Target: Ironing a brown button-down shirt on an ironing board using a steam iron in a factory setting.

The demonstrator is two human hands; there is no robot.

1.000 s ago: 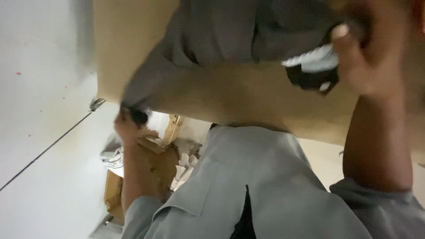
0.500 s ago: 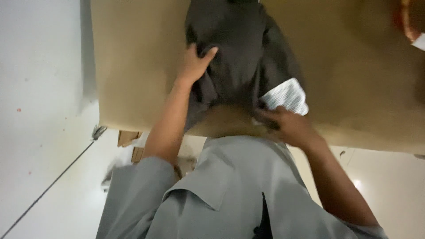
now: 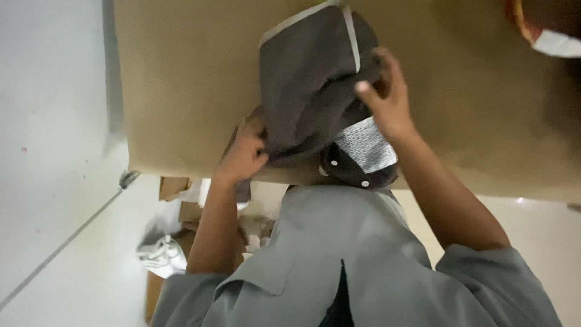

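Observation:
A dark grey garment with a pale trimmed edge lies folded on a table covered in brown paper. At its near end a white patterned lining and a dark flap with small white snaps show. My left hand pinches the garment's near left edge at the table's rim. Over the fold on the right side, my right hand presses down with its fingers curled into the cloth. My grey shirt fills the bottom of the view.
Cardboard boxes and crumpled white material lie on the pale floor beneath the table's left corner. A red and white object sits at the table's top right.
The garment has been folded into a narrower bundle. My left hand dropped from the cloth's middle to its near left edge, and my right hand rose from the near edge onto the fold.

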